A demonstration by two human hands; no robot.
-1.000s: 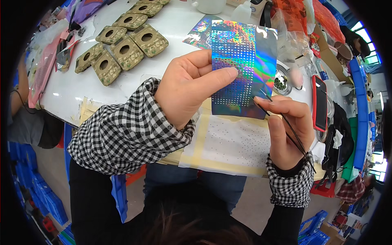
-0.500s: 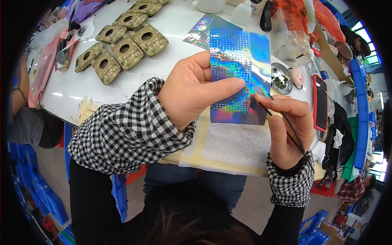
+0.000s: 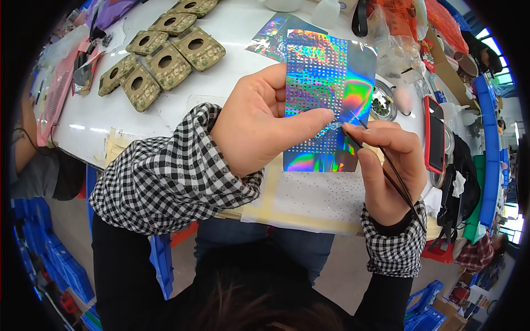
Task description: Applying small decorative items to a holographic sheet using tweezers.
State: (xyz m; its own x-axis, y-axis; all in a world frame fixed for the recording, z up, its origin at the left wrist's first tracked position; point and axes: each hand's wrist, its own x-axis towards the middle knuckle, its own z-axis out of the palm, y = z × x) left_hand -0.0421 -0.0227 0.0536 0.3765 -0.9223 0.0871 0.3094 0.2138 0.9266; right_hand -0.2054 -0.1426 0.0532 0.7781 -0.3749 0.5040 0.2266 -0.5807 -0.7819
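A shiny holographic sheet [image 3: 314, 77] with rows of small squares over its left part is raised above the table. My left hand [image 3: 256, 118] is closed on its left side, thumb across the front and the other fingers partly hidden behind. In my right hand [image 3: 393, 146] a pair of thin black tweezers [image 3: 398, 185] is held between thumb and fingers. Their tips touch or nearly touch the sheet just right of my left thumb; whether they grip anything is too small to tell. Below lies white paper [image 3: 317, 193] scattered with tiny dark specks, bordered by yellowish tape.
Several camouflage-patterned pieces [image 3: 208, 51] with round holes lie at the far left. Another holographic sheet [image 3: 264, 41] rests behind mine. To the right are a round metal dish [image 3: 393, 110] holding dark green bits, a red-edged phone [image 3: 435, 135] and plastic bags [image 3: 389, 44]. A person's arm [image 3: 26, 129] shows at far left.
The sheet has tilted and shifted slightly right, so its reflections changed from mostly blue to rainbow. The tweezers' tips have moved slightly. Both hands keep their hold.
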